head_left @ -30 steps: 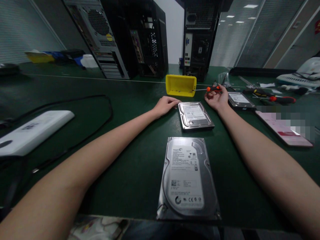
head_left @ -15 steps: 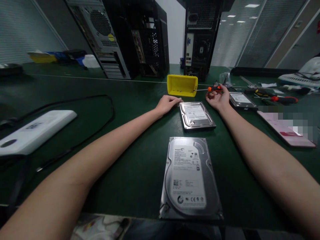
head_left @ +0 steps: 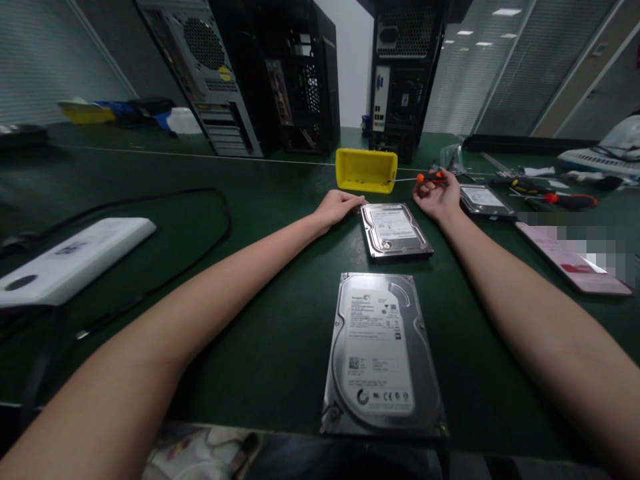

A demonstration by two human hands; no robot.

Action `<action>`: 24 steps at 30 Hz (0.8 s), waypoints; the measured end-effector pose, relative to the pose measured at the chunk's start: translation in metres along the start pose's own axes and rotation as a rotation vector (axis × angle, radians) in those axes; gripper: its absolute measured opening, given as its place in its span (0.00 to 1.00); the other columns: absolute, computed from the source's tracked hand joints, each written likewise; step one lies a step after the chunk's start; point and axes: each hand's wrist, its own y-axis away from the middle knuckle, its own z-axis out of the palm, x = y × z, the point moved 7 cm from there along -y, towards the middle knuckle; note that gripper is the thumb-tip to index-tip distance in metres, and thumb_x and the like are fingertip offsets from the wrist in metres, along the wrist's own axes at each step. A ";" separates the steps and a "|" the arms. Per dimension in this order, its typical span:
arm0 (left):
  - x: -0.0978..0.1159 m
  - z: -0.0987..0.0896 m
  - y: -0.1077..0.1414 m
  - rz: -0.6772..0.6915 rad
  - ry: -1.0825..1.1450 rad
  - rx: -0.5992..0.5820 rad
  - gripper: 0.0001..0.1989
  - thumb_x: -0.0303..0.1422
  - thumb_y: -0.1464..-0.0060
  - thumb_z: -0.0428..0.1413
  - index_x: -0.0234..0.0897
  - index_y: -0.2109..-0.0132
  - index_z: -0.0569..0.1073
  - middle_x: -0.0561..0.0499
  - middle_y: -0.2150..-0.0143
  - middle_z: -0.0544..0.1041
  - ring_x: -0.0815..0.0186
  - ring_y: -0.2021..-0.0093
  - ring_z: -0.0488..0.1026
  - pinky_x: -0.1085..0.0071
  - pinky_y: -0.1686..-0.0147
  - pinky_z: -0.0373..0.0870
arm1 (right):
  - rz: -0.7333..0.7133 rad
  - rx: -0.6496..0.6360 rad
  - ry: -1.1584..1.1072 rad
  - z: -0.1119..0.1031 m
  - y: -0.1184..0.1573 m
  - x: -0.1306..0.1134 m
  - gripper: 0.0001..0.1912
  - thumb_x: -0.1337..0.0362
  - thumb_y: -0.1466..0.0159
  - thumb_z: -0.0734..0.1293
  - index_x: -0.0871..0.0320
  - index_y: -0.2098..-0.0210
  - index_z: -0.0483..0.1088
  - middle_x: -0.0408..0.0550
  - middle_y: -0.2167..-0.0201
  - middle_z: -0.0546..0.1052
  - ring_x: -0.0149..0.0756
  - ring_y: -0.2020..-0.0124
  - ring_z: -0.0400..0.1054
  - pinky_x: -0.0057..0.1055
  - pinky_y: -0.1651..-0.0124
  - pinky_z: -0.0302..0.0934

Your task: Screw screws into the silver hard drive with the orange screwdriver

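In my right hand [head_left: 439, 195] is a screwdriver [head_left: 431, 177] with an orange and black handle. Its thin shaft points left, the tip reaching inside a small yellow bin [head_left: 367, 157] where a few tiny dark bits lie. My left hand [head_left: 336, 207] rests on the table with its fingers pressed together at the far left corner of a hard drive [head_left: 395, 230]; whether they grip that corner or something tiny is hidden. Closer to me lies a second, larger-looking hard drive [head_left: 383, 353], label up. A third hard drive [head_left: 484, 201] sits just right of my right wrist.
Computer cases [head_left: 305, 80] stand along the back, with another computer case [head_left: 403, 87] behind the bin. A white power strip [head_left: 80, 260] and black cable [head_left: 220, 200] lie left. On the right are a pink-edged phone [head_left: 570, 260], a red-and-black tool [head_left: 570, 200] and pliers [head_left: 520, 185].
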 end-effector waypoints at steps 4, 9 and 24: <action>0.001 0.000 0.000 -0.035 -0.022 0.024 0.12 0.37 0.45 0.57 0.34 0.62 0.82 0.45 0.63 0.82 0.65 0.63 0.73 0.68 0.57 0.67 | -0.004 0.003 0.024 0.000 0.001 0.000 0.12 0.53 0.40 0.65 0.54 0.72 0.63 0.34 0.87 0.58 0.26 0.84 0.56 0.27 0.74 0.66; 0.000 0.000 0.000 -0.020 -0.052 0.018 0.13 0.38 0.44 0.57 0.33 0.61 0.82 0.45 0.64 0.82 0.66 0.65 0.73 0.68 0.59 0.66 | 0.004 0.017 0.014 0.000 0.001 0.000 0.12 0.53 0.40 0.64 0.54 0.72 0.63 0.34 0.87 0.58 0.25 0.84 0.55 0.27 0.74 0.66; -0.002 -0.006 0.002 0.046 -0.184 0.084 0.18 0.44 0.47 0.58 0.33 0.60 0.81 0.44 0.63 0.80 0.64 0.63 0.73 0.68 0.61 0.65 | -0.003 -0.003 -0.010 -0.001 -0.001 0.000 0.11 0.55 0.39 0.64 0.54 0.72 0.63 0.34 0.88 0.57 0.26 0.84 0.55 0.27 0.75 0.66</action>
